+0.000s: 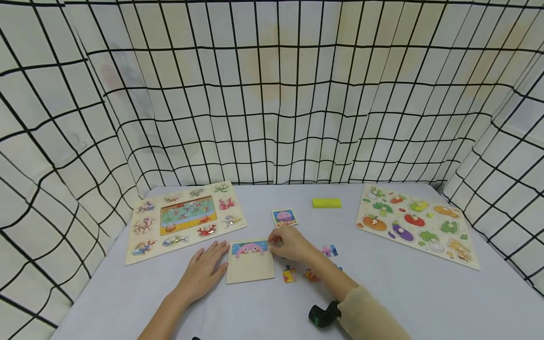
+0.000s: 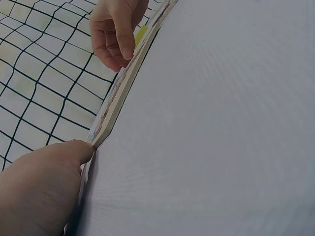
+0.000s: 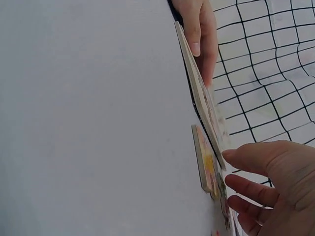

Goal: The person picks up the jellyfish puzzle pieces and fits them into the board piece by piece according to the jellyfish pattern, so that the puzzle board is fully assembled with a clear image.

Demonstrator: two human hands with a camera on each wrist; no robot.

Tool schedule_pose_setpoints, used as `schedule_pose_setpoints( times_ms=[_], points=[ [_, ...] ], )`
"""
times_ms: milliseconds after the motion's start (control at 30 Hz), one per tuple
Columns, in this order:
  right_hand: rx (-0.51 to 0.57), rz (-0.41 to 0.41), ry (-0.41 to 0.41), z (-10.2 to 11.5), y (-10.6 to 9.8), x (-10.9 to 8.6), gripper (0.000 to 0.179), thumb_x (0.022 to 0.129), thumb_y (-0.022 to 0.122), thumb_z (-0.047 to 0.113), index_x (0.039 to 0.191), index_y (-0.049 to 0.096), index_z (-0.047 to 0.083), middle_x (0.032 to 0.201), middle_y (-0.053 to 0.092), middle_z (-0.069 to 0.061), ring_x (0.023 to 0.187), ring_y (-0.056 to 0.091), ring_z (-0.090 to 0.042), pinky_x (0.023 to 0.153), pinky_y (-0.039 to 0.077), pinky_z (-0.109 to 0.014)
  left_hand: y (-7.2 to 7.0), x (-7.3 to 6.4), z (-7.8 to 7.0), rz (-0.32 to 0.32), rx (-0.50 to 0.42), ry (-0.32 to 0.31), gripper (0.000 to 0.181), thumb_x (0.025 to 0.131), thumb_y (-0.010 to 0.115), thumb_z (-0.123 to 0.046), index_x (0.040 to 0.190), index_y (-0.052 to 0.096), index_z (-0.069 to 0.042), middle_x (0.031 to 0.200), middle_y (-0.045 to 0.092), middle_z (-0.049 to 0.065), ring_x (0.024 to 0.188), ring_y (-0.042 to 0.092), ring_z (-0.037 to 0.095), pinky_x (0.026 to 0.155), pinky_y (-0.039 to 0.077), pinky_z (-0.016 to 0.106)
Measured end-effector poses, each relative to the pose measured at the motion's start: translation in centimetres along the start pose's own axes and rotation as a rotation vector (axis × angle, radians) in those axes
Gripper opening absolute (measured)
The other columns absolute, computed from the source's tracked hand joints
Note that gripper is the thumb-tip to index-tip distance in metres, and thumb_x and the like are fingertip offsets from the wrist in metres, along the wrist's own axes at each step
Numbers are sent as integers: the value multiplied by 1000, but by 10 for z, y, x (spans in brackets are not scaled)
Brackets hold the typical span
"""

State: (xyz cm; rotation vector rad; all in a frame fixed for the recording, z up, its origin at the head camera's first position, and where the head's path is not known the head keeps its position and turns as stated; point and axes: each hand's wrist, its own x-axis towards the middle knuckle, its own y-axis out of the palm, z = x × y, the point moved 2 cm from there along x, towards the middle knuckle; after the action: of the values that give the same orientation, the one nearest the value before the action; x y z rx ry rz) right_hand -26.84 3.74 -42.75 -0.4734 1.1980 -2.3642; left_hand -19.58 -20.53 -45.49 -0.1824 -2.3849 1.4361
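A small square wooden puzzle tray (image 1: 250, 271) lies on the table, its upper row filled by a blue strip with a pink smiling creature (image 1: 250, 247). My left hand (image 1: 203, 274) rests flat beside it with straight fingers, fingertips right at its left edge. At the upper right corner, the thumb and bent fingers of my right hand (image 1: 292, 243) touch the end of that strip; I cannot tell whether they pinch a piece. Right of the tray lie loose puzzle pieces: a yellow one (image 1: 289, 275), an orange-red one (image 1: 311, 275) and a pink-and-blue one (image 1: 329, 250). My right forearm partly covers this group.
Behind the tray lies a picture card of a pink octopus (image 1: 284, 216). A sea-animal board (image 1: 146, 238) lies left, a vegetable board (image 1: 418, 226) right, a yellow block (image 1: 326, 203) at the back. Black netting (image 1: 276, 115) surrounds the table. A black device (image 1: 324, 315) sits by my right sleeve.
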Motion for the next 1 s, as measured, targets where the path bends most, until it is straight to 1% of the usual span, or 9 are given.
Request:
schedule_pose_setpoints(
  times_ms=[167,333,433,567,700,800,1000],
  points=[
    [-43,22,-5,-8,-8,-9,19,78,72,19,96,66,16,89,60,8,82,51,-9,75,45,-26,0,0,0,4,-4,4,48,90,58,-23,133,46,-6,140,41,11,133,28,30,106,12,54],
    [-84,19,-37,-18,-15,-18,22,78,72,22,98,67,16,92,61,9,85,48,-11,76,42,-29,0,0,1,3,7,6,48,90,58,-24,134,46,-7,140,41,10,133,29,30,106,12,54],
    [-117,24,-50,-23,-16,-23,25,77,72,24,100,66,17,92,59,10,88,46,-12,78,39,-31,0,-1,1,3,5,5,48,90,58,-24,133,46,-7,140,41,10,132,29,30,106,12,54],
    [-116,33,-40,-27,-18,-31,29,77,73,28,102,65,17,94,57,9,91,43,-13,81,37,-35,1,-3,1,10,-4,-3,47,90,58,-23,133,47,-7,140,41,11,132,29,31,106,12,54],
    [-109,22,-29,-29,-20,-36,30,76,73,31,102,65,17,95,57,7,91,43,-15,80,36,-36,1,-4,0,12,-1,-6,48,90,58,-23,133,46,-7,140,41,10,132,29,31,106,12,54],
    [-115,12,-27,-31,-20,-38,30,76,73,33,101,66,18,96,56,6,90,41,-15,77,35,-34,1,-4,-1,10,0,-7,48,90,58,-23,133,46,-7,140,41,10,132,29,31,106,12,54],
    [-109,2,-42,-34,-17,-38,25,76,73,34,96,66,21,97,53,5,89,39,-16,74,32,-34,1,-4,-1,15,-6,-10,47,90,58,-22,133,47,-7,140,41,11,132,29,31,106,12,54]
  ],
)
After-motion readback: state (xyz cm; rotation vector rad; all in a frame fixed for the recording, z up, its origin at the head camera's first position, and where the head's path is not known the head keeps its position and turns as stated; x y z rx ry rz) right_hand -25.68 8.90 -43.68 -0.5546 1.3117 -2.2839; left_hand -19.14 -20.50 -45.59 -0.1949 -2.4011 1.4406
